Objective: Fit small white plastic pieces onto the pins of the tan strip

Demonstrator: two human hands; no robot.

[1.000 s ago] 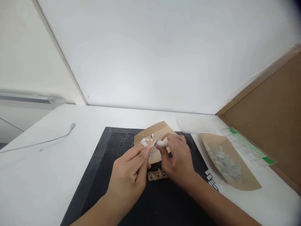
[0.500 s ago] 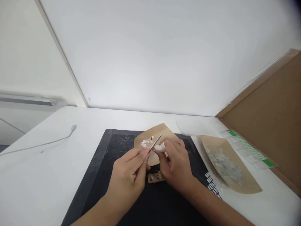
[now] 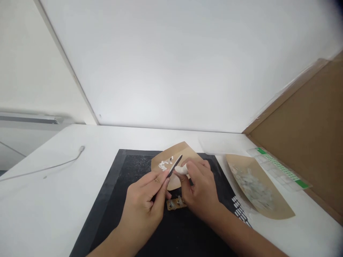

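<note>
My left hand (image 3: pixel 147 196) is closed, its thumb and fingers pinching a thin, dark, flat strip (image 3: pixel 175 165) with a pale edge that slants up to the right. Facing it, my right hand (image 3: pixel 199 178) is bent into a pinch. At its index fingertip is a soft white wrap (image 3: pixel 182 169), near or against the strip; whether a small piece sits beneath it is hidden. Behind both hands lies a brown paper sheet (image 3: pixel 184 148) with small white pieces (image 3: pixel 163 165) on it. Below the fingers a small amber-coloured holder (image 3: pixel 175 204) with metal bits rests on the black mat (image 3: pixel 184 232).
Rows of white oblong pieces (image 3: pixel 240 210) lie at the mat's right edge. Further right, another brown sheet (image 3: pixel 278 205) bears a heap of translucent pieces. Beside it is a clear compartment box (image 3: pixel 284 171) with a green label. A cable (image 3: pixel 61 163) crosses the table's left side.
The strip has turned a little in my left fingers, now showing a darker face. Both hands keep their places, and the view has shifted slightly.
</note>
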